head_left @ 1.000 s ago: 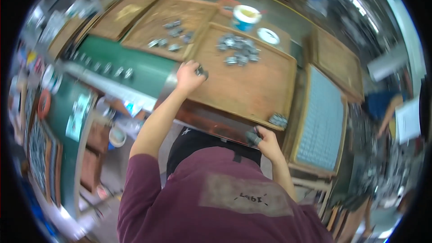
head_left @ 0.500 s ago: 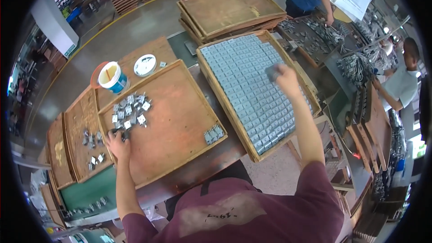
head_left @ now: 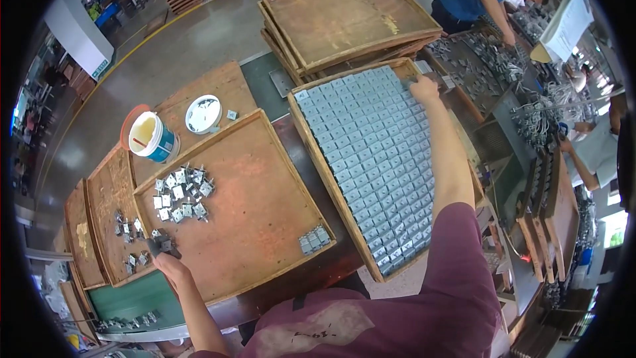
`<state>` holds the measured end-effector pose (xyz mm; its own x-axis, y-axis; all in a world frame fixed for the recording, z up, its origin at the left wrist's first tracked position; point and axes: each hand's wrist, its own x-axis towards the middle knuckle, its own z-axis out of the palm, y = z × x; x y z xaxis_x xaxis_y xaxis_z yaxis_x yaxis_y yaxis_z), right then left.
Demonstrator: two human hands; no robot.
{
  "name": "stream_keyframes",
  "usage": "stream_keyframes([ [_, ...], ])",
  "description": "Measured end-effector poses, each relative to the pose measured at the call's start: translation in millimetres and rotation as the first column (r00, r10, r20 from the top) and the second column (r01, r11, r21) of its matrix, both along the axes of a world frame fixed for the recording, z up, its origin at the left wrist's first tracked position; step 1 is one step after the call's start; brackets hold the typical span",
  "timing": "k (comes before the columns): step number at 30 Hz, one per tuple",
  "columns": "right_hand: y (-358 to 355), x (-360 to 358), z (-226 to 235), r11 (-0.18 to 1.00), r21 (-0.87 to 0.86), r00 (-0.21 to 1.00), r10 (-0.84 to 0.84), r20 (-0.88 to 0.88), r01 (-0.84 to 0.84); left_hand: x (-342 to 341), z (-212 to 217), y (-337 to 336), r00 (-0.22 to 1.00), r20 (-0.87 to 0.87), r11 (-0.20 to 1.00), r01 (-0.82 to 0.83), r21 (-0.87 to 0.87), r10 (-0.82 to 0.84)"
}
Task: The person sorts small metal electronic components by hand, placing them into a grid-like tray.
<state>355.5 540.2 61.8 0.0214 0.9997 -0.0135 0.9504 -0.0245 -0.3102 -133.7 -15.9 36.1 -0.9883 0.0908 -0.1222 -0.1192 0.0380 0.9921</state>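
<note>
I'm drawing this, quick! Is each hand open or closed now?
Left hand: by a metal piece; can't tell whether open or closed.
Right hand: at the block tray; can't tell either.

There goes your R hand (head_left: 425,88), fwd from over the blue-grey square blocks (head_left: 371,159), now nr far R corner of their brown wooden rectangular tray (head_left: 319,152).

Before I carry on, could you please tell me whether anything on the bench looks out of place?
One small square piece lies alone on the wooden board, beside the white lid; it looks odd because it is outside the tray that holds the heap of metal parts.
</note>
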Motion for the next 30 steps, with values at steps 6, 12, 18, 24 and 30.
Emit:
stream_keyframes([
  [6, 18.4, 30.2, -10.1, 0.929, 0.358, 0.988, -0.044, -0.148, 0.095, 63.6, 12.2, 29.3, 0.934, 0.3, 0.978, 0.165, 0.125, -0.196],
  [12, -134.7, -11.7, 51.0, 0.987, 0.086, 0.251, 0.119, -0.961, -0.138, 118.8, 14.7, 14.7, 0.577, 0.435, 0.697, 0.377, 0.61, -0.692],
  [18, -279.9, -52.4, 45.5, 0.946, -0.027, 0.304, 0.077, -0.95, -0.324, 155.5, 28.4, 13.7, 0.414, 0.401, 0.557, 0.39, 0.733, -0.817],
  [24, -381.3, -102.7, 48.7, 0.923, -0.047, 0.248, 0.053, -0.967, -0.382, 182.1, 46.5, 16.0, 0.422, 0.247, 0.453, 0.507, 0.733, -0.872],
  [30, -433.5, -127.6, 53.1, 0.846, -0.126, 0.269, 0.022, -0.963, -0.518, 186.0, 55.4, -3.1, 0.48, 0.093, 0.453, 0.721, 0.524, -0.872],
])
